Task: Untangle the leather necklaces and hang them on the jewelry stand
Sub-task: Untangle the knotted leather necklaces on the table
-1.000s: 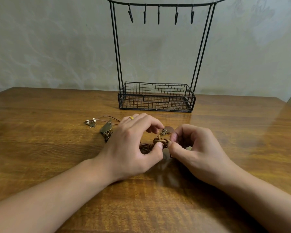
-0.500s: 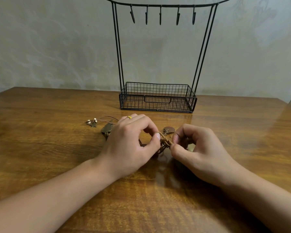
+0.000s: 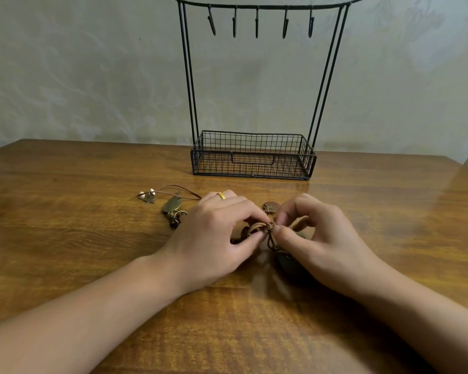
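A knot of brown leather necklace cords (image 3: 265,228) is held just above the wooden table (image 3: 65,238) between both hands. My left hand (image 3: 214,238) pinches the knot from the left with thumb and forefinger. From the right, my right hand (image 3: 316,238) pinches the same tangle. A feather pendant (image 3: 172,204), a star charm with white beads (image 3: 147,197) and a thin cord trail off to the left. Behind the hands lies a round brown pendant (image 3: 270,206). The black wire jewelry stand (image 3: 251,157) stands farther back, its hooks (image 3: 257,22) bare.
The stand has a mesh basket at its base and two pairs of thin uprights. A pale wall rises right behind the table's far edge. Bare wood stretches to the left and right of the hands.
Both hands have shifted a little to the right and closer together on the knot. A loop of cord now hangs down between the thumbs.
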